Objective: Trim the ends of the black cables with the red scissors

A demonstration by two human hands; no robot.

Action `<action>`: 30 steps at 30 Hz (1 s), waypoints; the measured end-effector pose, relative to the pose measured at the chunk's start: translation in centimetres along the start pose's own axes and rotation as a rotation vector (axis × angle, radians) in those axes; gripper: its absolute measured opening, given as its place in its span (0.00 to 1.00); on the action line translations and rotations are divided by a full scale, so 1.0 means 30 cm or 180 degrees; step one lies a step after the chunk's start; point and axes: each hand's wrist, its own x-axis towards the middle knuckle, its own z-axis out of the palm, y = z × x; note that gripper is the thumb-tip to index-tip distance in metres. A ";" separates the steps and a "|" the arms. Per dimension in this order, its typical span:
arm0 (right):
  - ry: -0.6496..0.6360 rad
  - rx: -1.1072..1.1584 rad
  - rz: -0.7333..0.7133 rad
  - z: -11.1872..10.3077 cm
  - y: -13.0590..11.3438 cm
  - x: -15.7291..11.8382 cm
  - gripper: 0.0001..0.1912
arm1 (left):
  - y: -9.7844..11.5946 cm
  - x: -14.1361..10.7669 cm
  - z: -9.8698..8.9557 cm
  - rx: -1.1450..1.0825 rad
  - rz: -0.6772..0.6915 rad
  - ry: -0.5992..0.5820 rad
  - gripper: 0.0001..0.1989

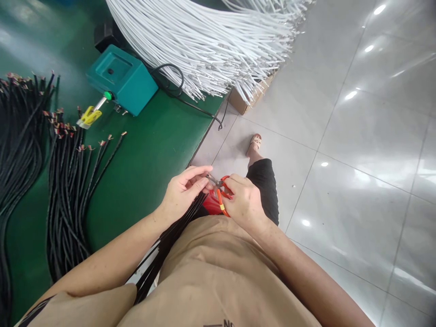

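My right hand [243,198] is wrapped round the orange-red handles of a small cutting tool [221,205], its metal jaws pointing left toward the fingertips of my other hand. Thumb and fingers of my left hand [185,190] are pressed together on the end of a black cable, right at the jaws. The very tip of that cable is too small to make out. More black cables [160,254] run from under my left hand down across my lap. Something red [211,203] lies below the tool, partly hidden by it.
On the green table [146,150] are bundles of black cables [66,195] with stripped coloured ends and a teal box [122,79] with a yellow-tipped part. White cables [218,45] hang over the table's edge above a cardboard box [240,101]. Grey floor tiles [361,181] lie to the right.
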 end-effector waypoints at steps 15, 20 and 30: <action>0.0087 -0.1266 -0.0428 -0.026 0.015 -0.007 0.09 | -0.009 -0.003 0.000 -0.0365 -0.0610 0.0151 0.20; 0.0039 -0.1546 -0.0617 -0.051 0.011 -0.010 0.11 | -0.015 -0.002 -0.004 -0.0167 -0.0643 0.0130 0.21; 0.0022 -0.1457 -0.0668 -0.041 0.039 -0.022 0.13 | -0.016 -0.003 -0.001 -0.0331 -0.0741 0.0067 0.20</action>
